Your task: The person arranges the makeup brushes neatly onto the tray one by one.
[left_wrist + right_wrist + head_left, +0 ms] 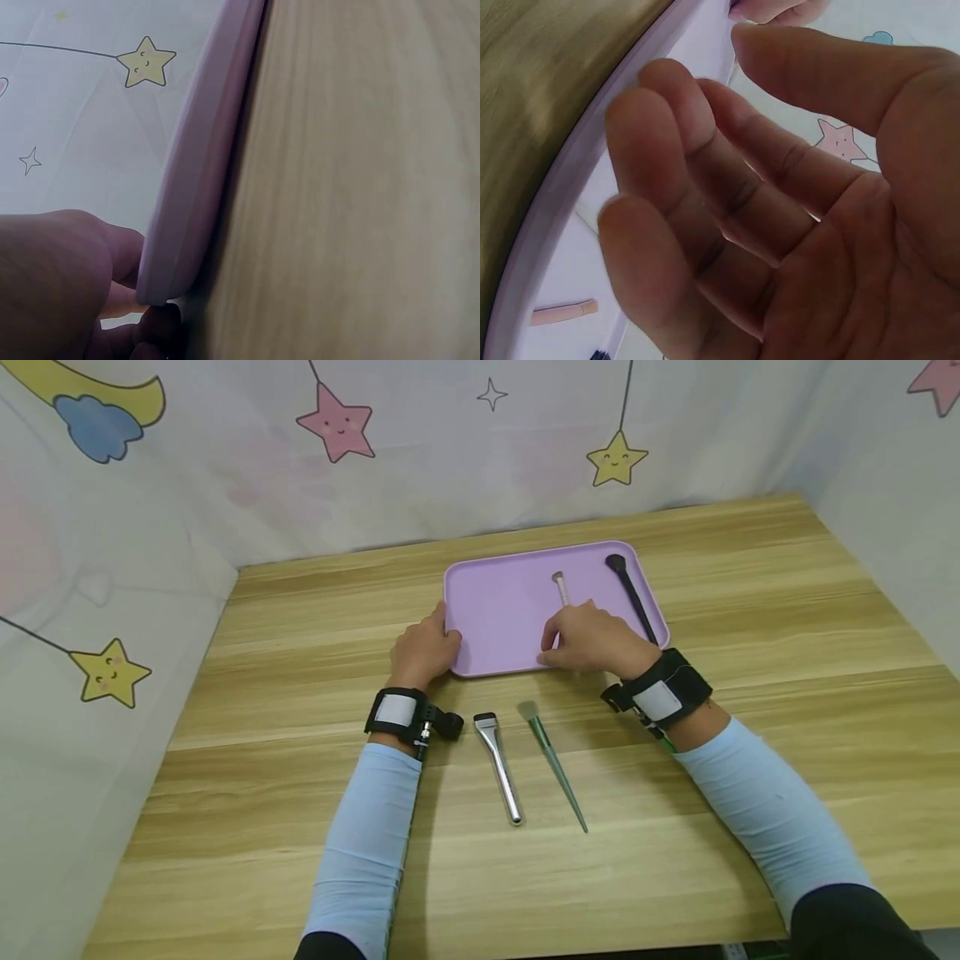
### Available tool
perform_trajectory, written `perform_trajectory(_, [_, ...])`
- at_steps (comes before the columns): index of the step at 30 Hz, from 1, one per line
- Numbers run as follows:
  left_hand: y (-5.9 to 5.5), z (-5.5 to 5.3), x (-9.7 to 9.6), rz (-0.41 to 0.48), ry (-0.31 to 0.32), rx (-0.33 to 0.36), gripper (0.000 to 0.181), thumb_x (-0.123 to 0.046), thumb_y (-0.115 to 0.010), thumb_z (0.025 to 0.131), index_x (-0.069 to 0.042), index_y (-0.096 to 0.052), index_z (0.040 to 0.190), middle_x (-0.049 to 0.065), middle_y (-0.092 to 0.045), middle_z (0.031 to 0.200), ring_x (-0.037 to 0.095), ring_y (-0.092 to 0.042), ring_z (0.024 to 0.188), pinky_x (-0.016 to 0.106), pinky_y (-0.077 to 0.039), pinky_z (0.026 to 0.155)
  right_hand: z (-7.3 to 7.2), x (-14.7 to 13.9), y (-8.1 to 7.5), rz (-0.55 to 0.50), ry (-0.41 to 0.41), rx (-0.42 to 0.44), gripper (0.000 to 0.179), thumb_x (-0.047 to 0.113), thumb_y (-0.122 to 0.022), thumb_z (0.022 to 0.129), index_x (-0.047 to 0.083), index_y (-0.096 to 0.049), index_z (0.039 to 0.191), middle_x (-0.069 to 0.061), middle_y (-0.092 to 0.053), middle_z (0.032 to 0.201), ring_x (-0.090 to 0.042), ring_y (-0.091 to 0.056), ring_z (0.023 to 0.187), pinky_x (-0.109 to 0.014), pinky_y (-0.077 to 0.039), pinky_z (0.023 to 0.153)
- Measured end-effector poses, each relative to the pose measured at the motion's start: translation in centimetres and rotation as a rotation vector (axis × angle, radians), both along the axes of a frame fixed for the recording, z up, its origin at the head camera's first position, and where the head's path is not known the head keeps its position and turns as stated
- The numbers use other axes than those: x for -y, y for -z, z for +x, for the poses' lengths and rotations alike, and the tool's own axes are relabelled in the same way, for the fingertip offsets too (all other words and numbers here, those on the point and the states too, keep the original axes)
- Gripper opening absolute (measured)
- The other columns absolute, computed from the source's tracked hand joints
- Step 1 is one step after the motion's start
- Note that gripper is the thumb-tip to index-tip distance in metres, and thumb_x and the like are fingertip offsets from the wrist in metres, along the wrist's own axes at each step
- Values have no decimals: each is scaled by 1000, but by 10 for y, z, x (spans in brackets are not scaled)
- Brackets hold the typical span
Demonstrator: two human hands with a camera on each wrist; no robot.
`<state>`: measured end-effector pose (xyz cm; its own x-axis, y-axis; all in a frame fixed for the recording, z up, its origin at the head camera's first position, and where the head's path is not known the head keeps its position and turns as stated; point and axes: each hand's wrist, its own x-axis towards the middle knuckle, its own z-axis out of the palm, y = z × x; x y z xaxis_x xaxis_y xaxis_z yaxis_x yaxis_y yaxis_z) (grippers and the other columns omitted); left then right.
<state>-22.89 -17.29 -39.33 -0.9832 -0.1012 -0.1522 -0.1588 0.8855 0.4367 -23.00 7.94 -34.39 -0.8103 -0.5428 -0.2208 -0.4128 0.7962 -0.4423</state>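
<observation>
A lilac tray (pixel 495 610) lies at the back of the table. My left hand (pixel 425 649) grips its left edge, the thumb over the rim in the head view and fingertips by the corner (pixel 169 292) in the left wrist view. Over the tray's front half hovers my right hand (pixel 596 639); its fingers (pixel 649 142) are loosely bent, the thumb stands apart and nothing is between them. A small pale-handled makeup brush (pixel 562 590) lies in the tray, partly hidden by that hand. Beside it, at the right, rests a black makeup brush (pixel 632 593).
In front of the tray, a silver flat-headed brush (pixel 501 768) and a green-handled makeup brush (pixel 555 764) lie on the wooden table (pixel 262 827). A white curtain (pixel 450 468) with stars hangs right behind the table's back edge.
</observation>
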Motion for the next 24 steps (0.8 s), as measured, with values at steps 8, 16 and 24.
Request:
perform_trajectory(8, [-1, 0, 0, 1, -1, -2, 66, -31, -44, 99, -14, -28, 161, 14, -45, 154, 35, -56, 106, 51, -47, 86, 1, 0, 1, -3, -87, -22, 17, 25, -73, 93, 8, -79, 92, 0, -70, 77, -22, -64, 82, -59, -3, 117])
perform_trajectory(16, [-2, -1, -1, -4, 7, 3, 66, -30, -43, 99, -14, -27, 161, 14, -45, 153, 35, -57, 106, 51, -47, 87, 2, 0, 1, 24, -119, -14, 16, 27, -74, 92, 12, -80, 88, 2, -71, 80, -21, -62, 82, -61, -1, 116])
perform_trajectory(24, [-1, 0, -1, -9, 5, 10, 67, -30, -43, 99, -15, -26, 161, 14, -45, 154, 36, -56, 106, 51, -46, 86, 3, 0, 2, 38, -141, 40, 15, 27, -74, 92, 13, -80, 88, 2, -69, 74, -17, -59, 70, -55, -33, 105])
